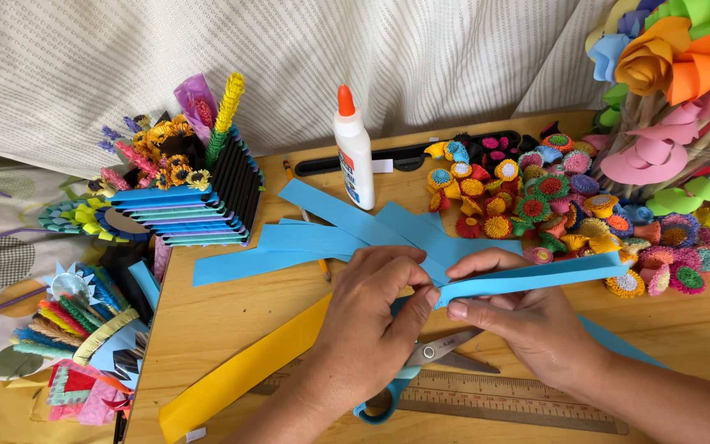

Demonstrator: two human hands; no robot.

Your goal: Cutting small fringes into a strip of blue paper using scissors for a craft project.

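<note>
Head view: our left hand [375, 316] and right hand [527, 316] both pinch a folded blue paper strip [536, 278] just above the scissors [421, 362] on the tabletop [684, 329]. We judge it light, floppy and easily creased; grip beside the fold.

Two hands, left [371, 316] and right [527, 316]. One glue bottle [353, 148], one pair of scissors [421, 362], one ruler [495, 399], one yellow paper strip [240, 370], several blue paper strips [330, 238], and small paper flowers [552, 197] too many to count.
</note>
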